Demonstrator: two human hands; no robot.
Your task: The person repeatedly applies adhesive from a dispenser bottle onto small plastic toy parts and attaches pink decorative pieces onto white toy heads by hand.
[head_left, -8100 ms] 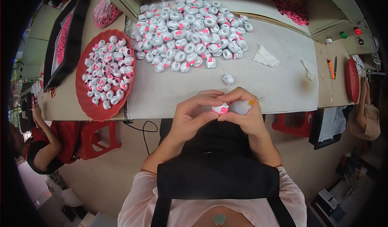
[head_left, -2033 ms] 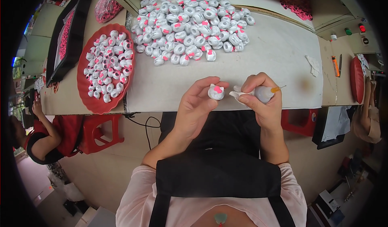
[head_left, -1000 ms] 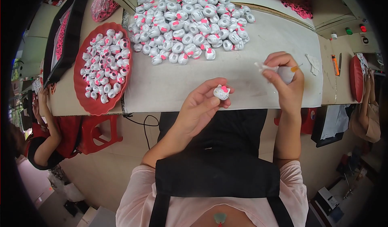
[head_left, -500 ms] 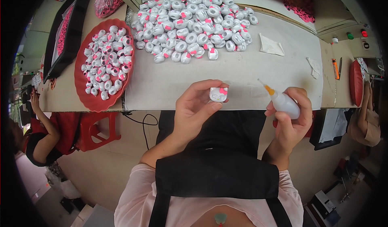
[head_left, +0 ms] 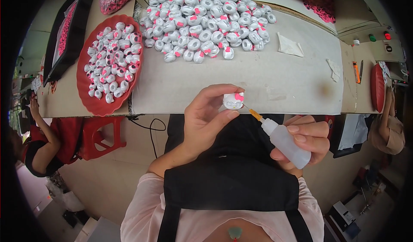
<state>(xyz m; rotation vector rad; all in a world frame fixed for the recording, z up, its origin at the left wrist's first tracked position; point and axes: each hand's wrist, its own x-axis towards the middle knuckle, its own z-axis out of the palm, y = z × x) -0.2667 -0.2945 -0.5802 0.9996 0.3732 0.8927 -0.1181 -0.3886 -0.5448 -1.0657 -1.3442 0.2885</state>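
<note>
Between thumb and fingers, my left hand (head_left: 205, 117) pinches a small white cat-head figure (head_left: 232, 101) with a pink bow. My right hand (head_left: 307, 138) grips a translucent squeeze bottle (head_left: 287, 144) that has an orange needle tip (head_left: 255, 114). The thin needle points up and left, its end at or very near the right side of the cat head; whether it touches I cannot tell. Beyond my hands lies a large pile of similar cat heads (head_left: 206, 24) on the pale work sheet (head_left: 180, 85).
To the left, a red scalloped tray (head_left: 88, 102) holds more cat heads. A black tray (head_left: 53, 69) and a bag of pink pieces (head_left: 114, 0) sit behind it. On the right are a folded white cloth (head_left: 290, 44) and an orange-handled knife (head_left: 356, 72). People work at both sides.
My right hand has lowered and tilted the bottle, bringing its needle leftward to the cat head. The left hand still holds the cat head in nearly the same place.
</note>
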